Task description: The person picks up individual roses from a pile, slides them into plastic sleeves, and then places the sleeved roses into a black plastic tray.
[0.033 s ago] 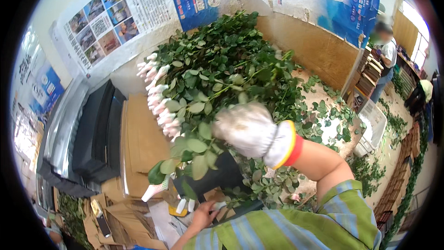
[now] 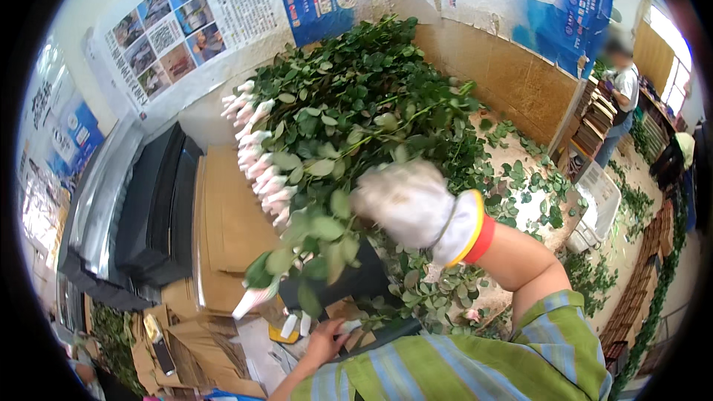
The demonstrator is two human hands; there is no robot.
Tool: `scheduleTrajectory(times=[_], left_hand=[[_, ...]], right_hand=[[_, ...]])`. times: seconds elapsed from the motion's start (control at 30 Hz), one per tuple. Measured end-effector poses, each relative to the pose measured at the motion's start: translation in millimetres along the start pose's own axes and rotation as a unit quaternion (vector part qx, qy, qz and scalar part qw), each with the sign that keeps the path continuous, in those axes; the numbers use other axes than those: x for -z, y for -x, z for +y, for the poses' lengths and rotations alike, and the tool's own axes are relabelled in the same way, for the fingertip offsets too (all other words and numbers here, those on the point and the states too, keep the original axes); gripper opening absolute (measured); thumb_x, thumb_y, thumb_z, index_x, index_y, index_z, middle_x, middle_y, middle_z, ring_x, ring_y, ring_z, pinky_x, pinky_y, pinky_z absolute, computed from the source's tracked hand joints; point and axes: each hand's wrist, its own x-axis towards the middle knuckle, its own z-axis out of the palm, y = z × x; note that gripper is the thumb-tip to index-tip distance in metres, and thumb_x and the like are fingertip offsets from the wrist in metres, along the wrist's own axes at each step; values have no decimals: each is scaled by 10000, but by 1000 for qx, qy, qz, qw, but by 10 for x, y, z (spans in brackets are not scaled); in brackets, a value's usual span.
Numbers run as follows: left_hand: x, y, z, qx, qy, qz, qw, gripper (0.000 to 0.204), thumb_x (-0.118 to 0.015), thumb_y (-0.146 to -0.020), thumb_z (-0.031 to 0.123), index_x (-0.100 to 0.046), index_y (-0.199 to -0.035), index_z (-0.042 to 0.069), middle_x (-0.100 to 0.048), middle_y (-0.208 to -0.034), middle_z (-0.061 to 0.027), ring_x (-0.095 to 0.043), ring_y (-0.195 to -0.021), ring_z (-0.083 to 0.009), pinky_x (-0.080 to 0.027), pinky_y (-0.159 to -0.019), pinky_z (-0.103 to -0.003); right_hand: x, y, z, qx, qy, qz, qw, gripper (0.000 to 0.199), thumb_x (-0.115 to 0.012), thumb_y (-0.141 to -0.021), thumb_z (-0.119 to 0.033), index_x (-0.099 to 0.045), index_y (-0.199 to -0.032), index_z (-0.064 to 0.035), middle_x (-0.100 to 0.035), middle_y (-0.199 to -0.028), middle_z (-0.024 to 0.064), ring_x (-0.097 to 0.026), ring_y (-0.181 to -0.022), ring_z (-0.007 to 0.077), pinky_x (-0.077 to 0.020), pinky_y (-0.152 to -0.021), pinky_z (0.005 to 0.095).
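A white knitted glove with a red and yellow cuff covers my right hand (image 2: 405, 204), blurred and closed around a leafy rose stem. Leaves (image 2: 316, 241) spread from it down to the left, toward a rose bud in a white net sleeve (image 2: 256, 298). Low in the view, my bare left hand (image 2: 325, 341) pinches a white-sleeved rose head (image 2: 350, 325), whose leafy stem runs right. A large heap of roses (image 2: 356, 96) lies behind the glove, with sleeved pink-white buds (image 2: 260, 167) lined up on its left. The gloved fingertips are hidden.
Black sheets (image 2: 152, 215) and brown cardboard (image 2: 234, 215) stand at the left. Behind the heap is a wooden board (image 2: 490, 78). Loose leaves litter the table at right, near a white crate (image 2: 598, 200). Another person (image 2: 624, 89) stands at the far right.
My gloved right hand has shifted slightly right and down, and the leaves near it have swung a little. My left hand stays by the same sleeved rose head.
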Motion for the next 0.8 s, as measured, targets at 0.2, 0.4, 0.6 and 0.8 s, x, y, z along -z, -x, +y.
scheduleTrajectory(times=[0.2,0.4,0.6,0.8], left_hand=[[96,-74,149,-69,-6,-11,998,392,-818,-736,78,-671,-1096,36,-673,-1033,-142,-675,-904,-285,-557,-751,-345],[21,145,61,-9,68,-1,998,402,-820,-738,61,-688,-1118,68,-666,-1057,-111,-677,-898,-269,-560,-756,-333],[-213,181,-133,-17,20,80,996,396,-852,-718,173,-734,-1096,177,-372,-1446,-277,-576,-1146,-393,-524,-903,-423],[156,-22,53,-198,-128,-35,971,414,-804,-741,268,-705,-1141,239,-521,-1319,-167,-488,-1201,-394,-428,-969,-511]], right_hand=[[236,915,838,-190,99,-111,970,148,-659,-799,-79,-640,-944,-105,-633,-861,104,-644,-773,294,-528,-672,395],[583,868,-21,-127,-77,-225,963,77,-674,-772,-112,-694,-847,-109,-650,-780,95,-657,-677,272,-544,-581,388],[-988,2089,-690,-132,-157,-455,867,245,-622,-810,-219,-645,-997,-62,-671,-838,147,-680,-804,343,-564,-705,437],[-688,1376,-172,-310,-435,-523,664,392,-616,-891,-334,-641,-1168,-57,-694,-1086,180,-670,-998,316,-523,-916,412]])
